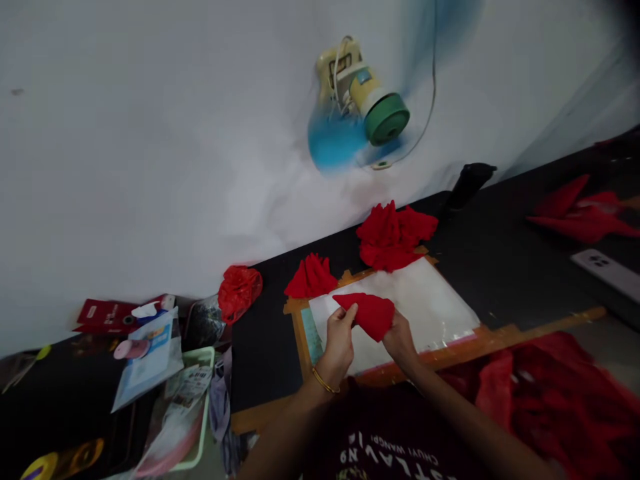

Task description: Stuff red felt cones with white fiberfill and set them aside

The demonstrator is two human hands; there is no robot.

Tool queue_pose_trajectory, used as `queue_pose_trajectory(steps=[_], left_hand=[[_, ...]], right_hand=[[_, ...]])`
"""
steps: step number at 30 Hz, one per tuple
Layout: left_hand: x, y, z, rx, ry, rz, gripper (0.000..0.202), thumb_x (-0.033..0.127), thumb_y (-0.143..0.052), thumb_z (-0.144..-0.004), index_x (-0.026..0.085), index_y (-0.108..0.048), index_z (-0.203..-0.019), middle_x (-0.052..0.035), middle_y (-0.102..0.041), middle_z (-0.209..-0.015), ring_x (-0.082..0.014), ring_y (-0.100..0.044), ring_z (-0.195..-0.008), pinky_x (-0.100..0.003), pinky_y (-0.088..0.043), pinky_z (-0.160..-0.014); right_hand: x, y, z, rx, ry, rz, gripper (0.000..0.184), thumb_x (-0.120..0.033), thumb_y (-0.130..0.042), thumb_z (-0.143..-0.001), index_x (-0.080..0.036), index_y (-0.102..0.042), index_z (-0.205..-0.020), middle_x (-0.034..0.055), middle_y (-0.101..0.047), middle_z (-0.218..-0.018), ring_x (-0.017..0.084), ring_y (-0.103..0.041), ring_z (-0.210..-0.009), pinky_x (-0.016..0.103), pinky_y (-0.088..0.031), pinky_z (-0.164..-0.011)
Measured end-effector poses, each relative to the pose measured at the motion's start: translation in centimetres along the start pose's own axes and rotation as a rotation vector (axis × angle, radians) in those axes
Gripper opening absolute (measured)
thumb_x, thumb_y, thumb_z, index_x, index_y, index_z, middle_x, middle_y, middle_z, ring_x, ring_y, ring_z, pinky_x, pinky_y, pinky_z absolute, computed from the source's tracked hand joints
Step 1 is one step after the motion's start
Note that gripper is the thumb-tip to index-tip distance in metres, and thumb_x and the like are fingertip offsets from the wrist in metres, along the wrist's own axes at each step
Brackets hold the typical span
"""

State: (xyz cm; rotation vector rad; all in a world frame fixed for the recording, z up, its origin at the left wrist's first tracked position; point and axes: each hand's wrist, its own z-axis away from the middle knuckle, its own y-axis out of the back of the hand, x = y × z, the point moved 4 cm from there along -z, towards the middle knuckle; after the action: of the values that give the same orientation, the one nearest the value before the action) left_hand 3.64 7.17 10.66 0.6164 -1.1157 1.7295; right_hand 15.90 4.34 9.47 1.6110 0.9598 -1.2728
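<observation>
A pointed, cone-shaped piece of red cloth (369,315) is held up over the white sheet (430,300) on the table. My left hand (342,333) pinches its lower edge near the pointed end, thumb on top; a gold bangle circles that wrist. At the wide end, my right hand (399,335) has hold of the cloth; its fingers are hidden behind or inside the fabric. Just beyond my hands lie a small heap of red cloth (312,277) and a larger crumpled red heap (393,233).
A wall fan (385,117) spins above the table. Leftward are a red plastic bag (240,292) and a pale green basket (204,413). To the right stand a black cylinder (470,183), more red cloth (585,213) and a phone (607,270). Red fabric (555,400) hangs by the front edge.
</observation>
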Motion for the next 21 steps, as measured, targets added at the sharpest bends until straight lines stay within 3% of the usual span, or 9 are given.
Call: queue_pose_trajectory(steps=[6,11,15,21], left_hand=[[0.3,-0.3,0.5,-0.026,-0.006,-0.109,0.03,0.035,-0.081,-0.066,0.012,-0.073,-0.083,-0.0078,-0.072,-0.08,-0.021,-0.064,-0.079,-0.037,-0.046,-0.085],[1.1,-1.5,0.9,-0.044,-0.044,-0.109,0.028,0.034,-0.081,-0.066,0.013,-0.07,-0.08,-0.0059,-0.071,-0.081,-0.0186,-0.062,-0.077,-0.033,-0.046,-0.081],[2.2,-1.3,0.4,0.035,-0.083,-0.072,0.028,0.034,-0.08,-0.066,0.015,-0.068,-0.082,-0.0045,-0.07,-0.081,-0.0173,-0.061,-0.076,-0.032,-0.046,-0.08],[3.2,0.3,-0.8,0.149,-0.149,0.007,0.029,0.036,-0.08,-0.065,0.017,-0.065,-0.08,-0.0025,-0.069,-0.079,-0.0167,-0.062,-0.075,-0.031,-0.047,-0.08]], right_hand=[[1.7,-0.7,0.5,-0.031,-0.032,-0.045,0.032,-0.039,-0.061,-0.082,-0.018,-0.069,-0.105,0.011,-0.074,-0.106,0.025,-0.071,-0.093,0.041,-0.059,-0.083],[1.3,-0.4,0.7,-0.006,0.0,-0.006,0.03,-0.035,-0.056,-0.081,-0.019,-0.07,-0.103,0.0088,-0.076,-0.102,0.025,-0.071,-0.087,0.038,-0.059,-0.078],[0.2,-0.4,0.5,-0.062,0.089,0.11,0.022,-0.029,-0.053,-0.078,-0.02,-0.07,-0.088,0.0066,-0.076,-0.086,0.024,-0.07,-0.076,0.036,-0.057,-0.071],[-0.7,-1.3,0.9,-0.171,0.143,0.112,0.021,-0.03,-0.051,-0.087,-0.019,-0.068,-0.09,0.0073,-0.073,-0.085,0.021,-0.067,-0.074,0.033,-0.055,-0.071]])
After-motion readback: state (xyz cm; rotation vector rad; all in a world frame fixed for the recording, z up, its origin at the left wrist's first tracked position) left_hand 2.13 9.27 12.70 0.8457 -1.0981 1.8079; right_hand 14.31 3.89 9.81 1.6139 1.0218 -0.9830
